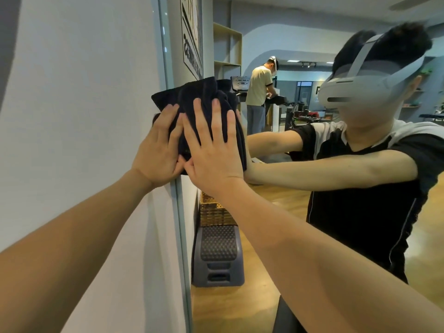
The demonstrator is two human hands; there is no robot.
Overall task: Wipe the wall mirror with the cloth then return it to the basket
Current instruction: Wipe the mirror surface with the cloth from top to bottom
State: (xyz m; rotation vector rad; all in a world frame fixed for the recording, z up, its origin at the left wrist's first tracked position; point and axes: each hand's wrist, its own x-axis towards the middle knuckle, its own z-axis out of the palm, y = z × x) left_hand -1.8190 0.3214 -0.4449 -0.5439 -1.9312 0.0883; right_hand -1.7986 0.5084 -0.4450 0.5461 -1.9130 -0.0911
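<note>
A dark, bunched cloth (204, 99) is pressed flat against the left edge of the wall mirror (283, 231). My left hand (158, 150) lies on the cloth's left part, where the mirror frame meets the white wall. My right hand (213, 150) lies beside it on the cloth, fingers spread and pointing up. Both palms push the cloth onto the glass. The mirror shows a woven basket (213, 212) low down near the floor; the real basket is out of view.
The white wall (79, 116) fills the left side. The mirror reflects me, a grey ridged block (217, 253) on a wooden floor, shelves, gym machines and a second person standing far back.
</note>
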